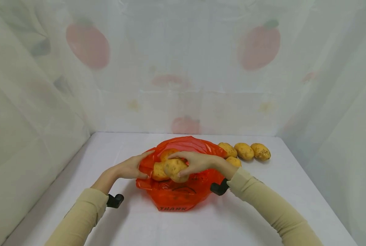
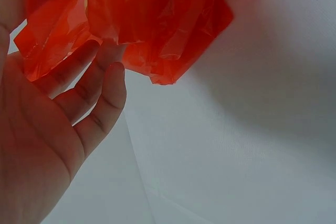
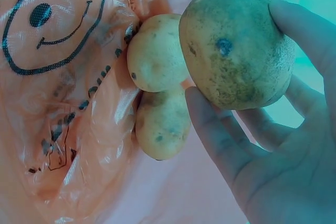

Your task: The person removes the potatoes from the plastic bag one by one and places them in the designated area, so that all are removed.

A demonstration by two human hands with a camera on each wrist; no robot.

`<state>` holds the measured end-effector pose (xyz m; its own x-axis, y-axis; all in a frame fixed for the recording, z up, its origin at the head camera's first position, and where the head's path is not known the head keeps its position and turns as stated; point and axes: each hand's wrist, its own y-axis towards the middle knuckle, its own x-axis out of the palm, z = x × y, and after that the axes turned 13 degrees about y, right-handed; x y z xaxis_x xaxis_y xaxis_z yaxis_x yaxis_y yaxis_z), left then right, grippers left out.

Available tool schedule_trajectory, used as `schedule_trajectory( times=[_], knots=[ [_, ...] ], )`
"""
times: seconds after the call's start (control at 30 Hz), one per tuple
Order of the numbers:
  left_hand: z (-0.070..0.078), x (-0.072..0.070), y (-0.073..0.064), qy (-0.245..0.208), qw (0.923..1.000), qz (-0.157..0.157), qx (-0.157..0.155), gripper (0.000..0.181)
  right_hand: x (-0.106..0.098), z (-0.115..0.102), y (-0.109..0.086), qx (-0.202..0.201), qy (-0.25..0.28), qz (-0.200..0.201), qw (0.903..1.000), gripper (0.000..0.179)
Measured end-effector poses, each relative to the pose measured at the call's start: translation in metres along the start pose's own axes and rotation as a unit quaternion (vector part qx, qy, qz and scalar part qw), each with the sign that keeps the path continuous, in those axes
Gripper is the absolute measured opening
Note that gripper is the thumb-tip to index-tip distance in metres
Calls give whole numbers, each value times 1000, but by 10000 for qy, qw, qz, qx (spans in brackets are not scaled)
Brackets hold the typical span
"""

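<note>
Sleeved right hand, potato, "THANK" bag

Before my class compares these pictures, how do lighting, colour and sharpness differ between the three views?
Head view: soft light, hazy fruit prints on the backdrop; left wrist view: dimmer, left hand shaded, broad soft shadow on the white surface beside the red bag; right wrist view: blue-green cast, the bag washed out with small glints, potato and right hand tinted.

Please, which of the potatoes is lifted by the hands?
The potato in the right hand; the other potatoes rest in the red bag or on the table.
</note>
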<state>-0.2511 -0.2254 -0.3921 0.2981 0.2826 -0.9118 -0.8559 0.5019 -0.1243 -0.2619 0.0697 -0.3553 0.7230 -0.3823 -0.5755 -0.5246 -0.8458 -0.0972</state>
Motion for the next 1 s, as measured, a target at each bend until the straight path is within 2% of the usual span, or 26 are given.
schedule_trajectory(
  times=[0.33, 0.67, 1.0],
  knots=[
    [-1, 0, 0, -63, 9999, -38, -80, 89, -7, 0, -12, 86, 241, 161, 9995, 63],
    [-2, -1, -2, -59, 9999, -20, -110, 89, -13, -4, -27, 223, 234, 575, 9978, 62],
    [-1, -3, -3, -72, 10000, -5, -57, 90, -23, -2, -45, 21, 642, 739, 9952, 62]
  ],
)
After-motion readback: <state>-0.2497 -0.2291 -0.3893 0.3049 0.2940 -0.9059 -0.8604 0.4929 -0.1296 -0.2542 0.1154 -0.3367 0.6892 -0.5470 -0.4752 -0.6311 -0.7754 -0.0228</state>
